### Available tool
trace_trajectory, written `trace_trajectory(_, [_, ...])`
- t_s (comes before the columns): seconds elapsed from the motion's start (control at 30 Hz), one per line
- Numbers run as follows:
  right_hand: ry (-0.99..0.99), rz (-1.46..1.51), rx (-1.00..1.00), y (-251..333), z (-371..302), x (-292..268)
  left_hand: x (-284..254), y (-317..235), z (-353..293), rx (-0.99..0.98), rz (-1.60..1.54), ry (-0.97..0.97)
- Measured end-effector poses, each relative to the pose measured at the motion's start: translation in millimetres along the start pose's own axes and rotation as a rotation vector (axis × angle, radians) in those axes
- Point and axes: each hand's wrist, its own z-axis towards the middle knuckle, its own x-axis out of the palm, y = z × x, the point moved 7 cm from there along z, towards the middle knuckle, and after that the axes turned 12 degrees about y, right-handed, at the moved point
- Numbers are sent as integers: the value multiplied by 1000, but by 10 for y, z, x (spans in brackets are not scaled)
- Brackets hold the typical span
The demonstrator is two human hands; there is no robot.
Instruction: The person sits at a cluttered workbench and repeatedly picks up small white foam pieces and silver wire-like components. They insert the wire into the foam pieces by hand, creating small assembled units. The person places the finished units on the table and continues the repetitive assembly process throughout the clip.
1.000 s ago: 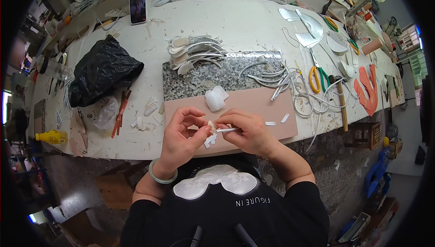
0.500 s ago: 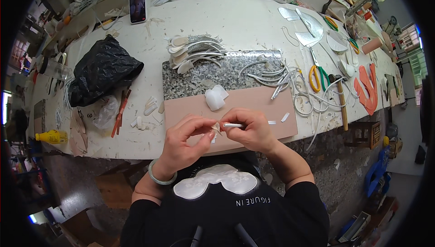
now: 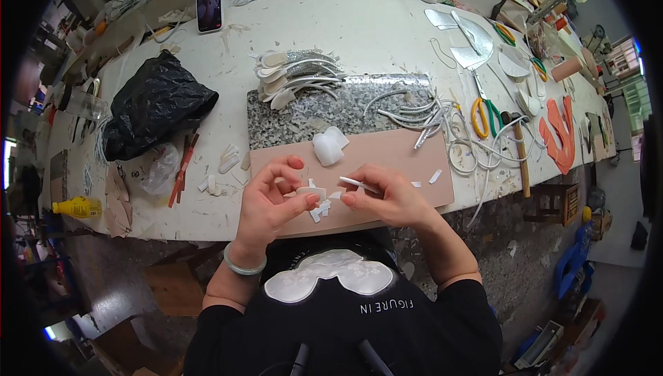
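Over the pinkish-tan board, my left hand has a small pale flat piece between thumb and fingers. My right hand is closed round a slim white stick-like tool; its kind is not clear. A small white bit shows by the right thumb, and I cannot tell whether it is held. Under and between the hands lie small white strips on the board. Just beyond them sits a stack of translucent white curved pieces.
A speckled stone slab carries a pile of pale-tipped strap pieces and silver-white cords. To the right are scissors, a hammer and coral-coloured sheets. A black plastic bag and yellow bottle are left; a phone stands behind.
My hands have moved apart, the left to the left and the right slightly right. The pale piece now lies flatter in the left fingers, and more white strips show on the board.
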Motion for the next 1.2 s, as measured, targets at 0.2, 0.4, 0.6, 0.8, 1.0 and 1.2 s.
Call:
trace_trajectory(0.2, [-42,-64,-242,121,-13,39,-4,179,31,-152,-82,11])
trace_trajectory(0.4, [-93,-65,-281,169,-21,22,-81,162,10,-108,-116,5])
trace_trajectory(0.6, [-183,-164,-385,215,-44,3,-4,183,14,-105,-69,36])
trace_trajectory(0.8, [-48,245,-95,35,10,47,11,180,14,-129,-50,42])
trace_trajectory(1.0, [-24,361,81,-64,40,80,-6,240,18,-172,0,64])
trace_trajectory(1.2, [0,344,105,-30,45,76,-14,278,31,-202,2,80])
